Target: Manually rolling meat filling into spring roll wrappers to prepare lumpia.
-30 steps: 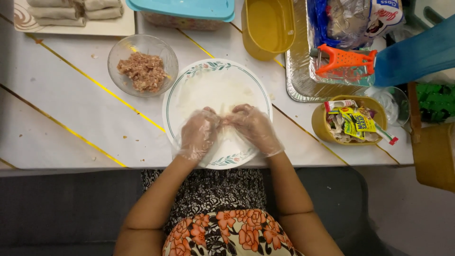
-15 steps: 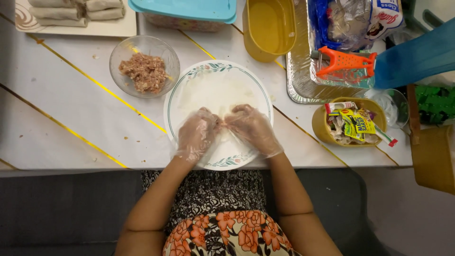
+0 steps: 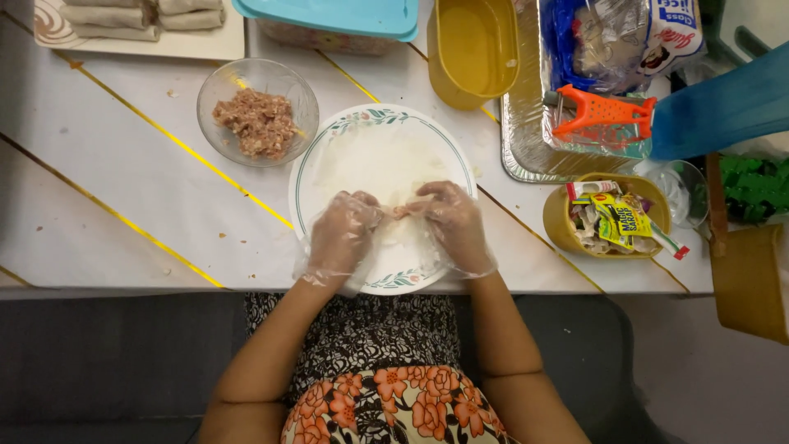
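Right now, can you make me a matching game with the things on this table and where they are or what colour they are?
Things:
1. glass bowl
2. flowered plate
3. orange grater
4. turquoise lid

Descriptions:
A. lying in the foil tray
B. under both gloved hands
C. holds minced filling
D. on a container at the table's far edge

Pairs: 1-C, 2-B, 3-A, 4-D

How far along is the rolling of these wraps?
Done: several rolls lie on the tray at top left. In hand: left hand and right hand fold a wrapper over filling on the plate. Left: the bowl holds more meat.
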